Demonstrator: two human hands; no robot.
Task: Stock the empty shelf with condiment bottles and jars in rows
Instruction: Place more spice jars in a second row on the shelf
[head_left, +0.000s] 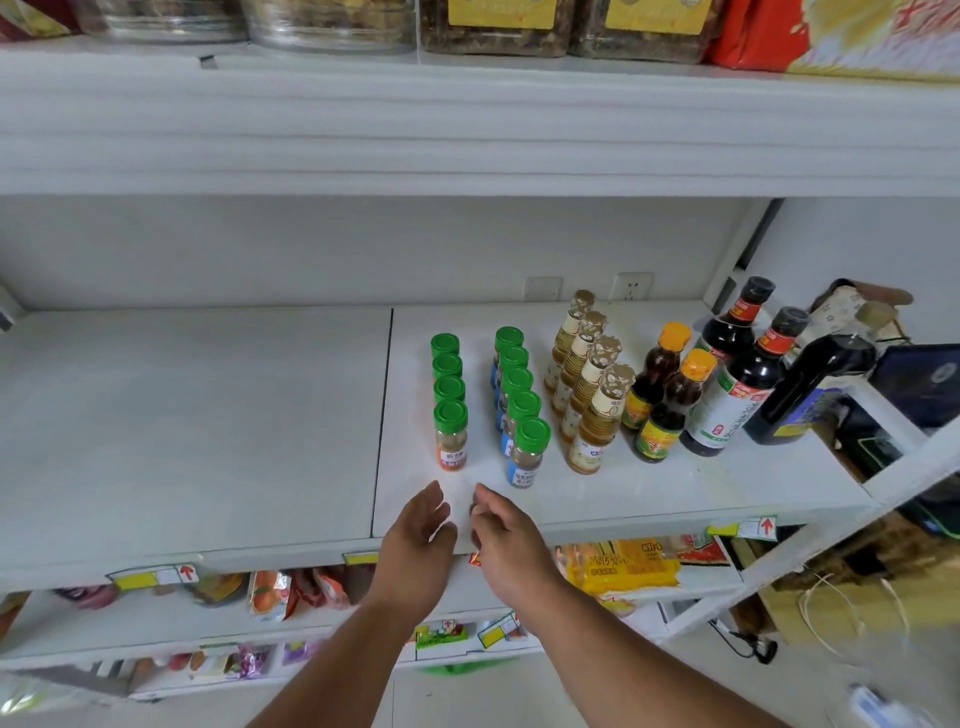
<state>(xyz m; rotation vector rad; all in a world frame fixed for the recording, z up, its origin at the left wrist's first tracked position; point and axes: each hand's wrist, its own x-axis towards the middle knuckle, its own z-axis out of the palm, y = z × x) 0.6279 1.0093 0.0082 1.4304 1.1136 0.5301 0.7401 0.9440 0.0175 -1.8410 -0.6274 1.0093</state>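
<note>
Both hands are hovering at the front edge of the white laminate shelf (649, 499), holding nothing. The left hand (415, 540) is showing straight, relaxed fingers. The right hand (501, 530) is curling its fingers loosely inward with no item between them.

Stock already standing on the right half of the shelf, in rows running front to back:
- four small clear spice jars with green screw caps (450, 410);
- five blue-labelled green-capped jars (519, 410) just beside them;
- four slim bottles of pale amber liquid with gold foil tops (589, 395);
- two dark-sauce bottles with orange caps (670, 395);
- two tall black-capped soy sauce bottles (737, 374).

The left half is standing bare.

Handling judgement: the spice jars are looking light, rigid and possibly glass, so breakable if knocked; tall and narrow, they are likely tipping easily. Best hold appears to be round the body under the cap. Smooth walls may be slipping; the ribbed cap is offering better purchase.
</note>
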